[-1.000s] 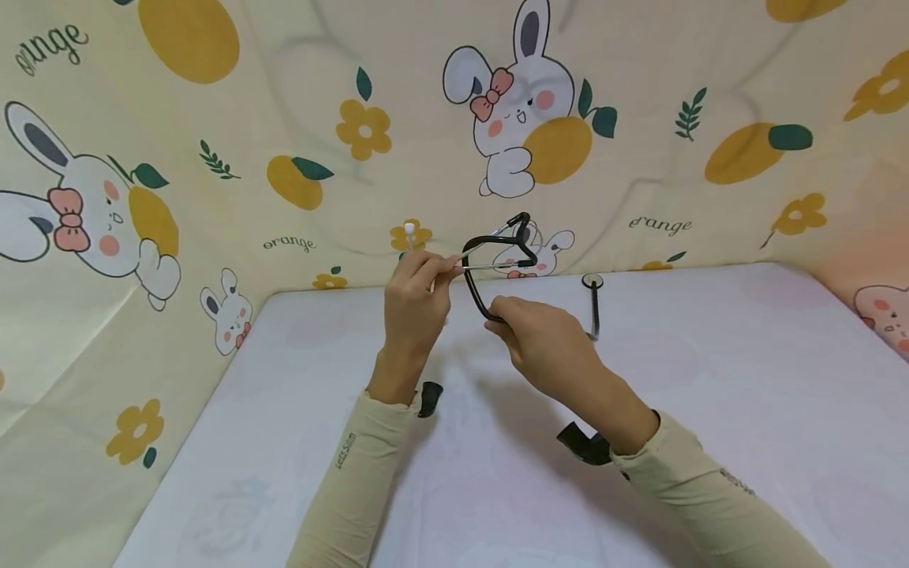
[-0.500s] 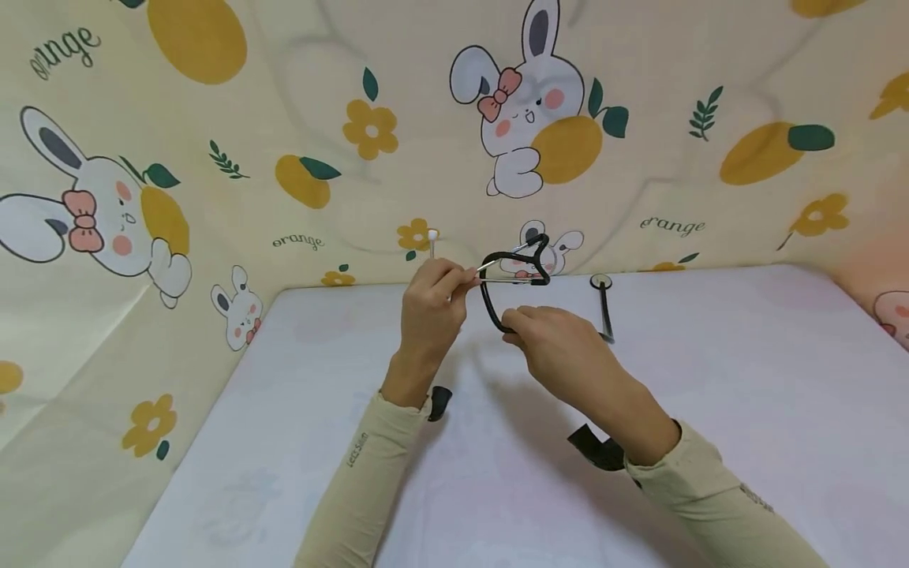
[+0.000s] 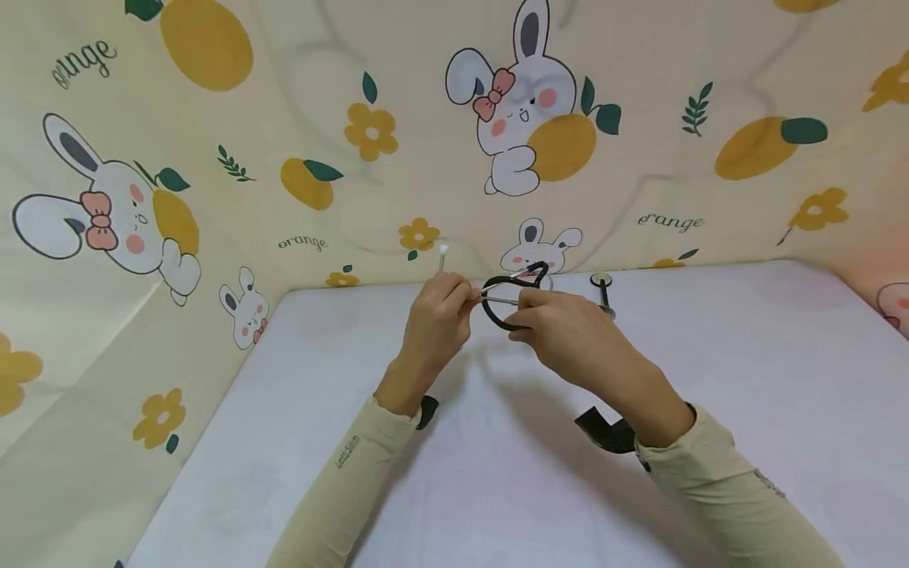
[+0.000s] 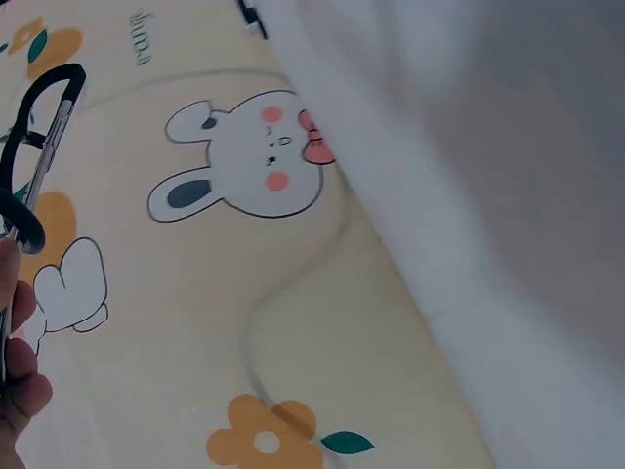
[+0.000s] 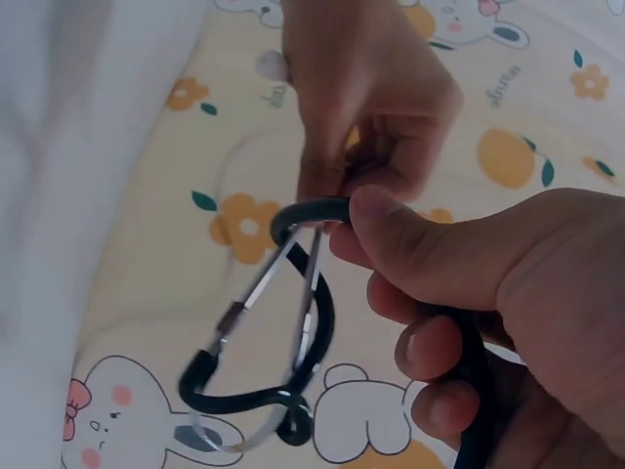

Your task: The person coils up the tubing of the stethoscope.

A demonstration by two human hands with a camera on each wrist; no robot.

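A stethoscope with black tubing and metal ear tubes is held up over the table by both hands. My left hand pinches the metal ear tubes, and a white eartip sticks up above it. My right hand grips the black tubing; in the right wrist view its thumb presses on a loop and the other fingers curl round a lower stretch. The round chest piece shows beyond the right hand. In the left wrist view, only fingertips and part of the stethoscope appear.
A white-covered table lies below the hands. Behind it and to both sides stands a cream cloth printed with rabbits and oranges. Black straps hang at both wrists.
My right hand has moved up and closer to the ear tubes, hiding part of them. The stethoscope's forked end has dropped lower, and less of the tube below the chest piece shows.
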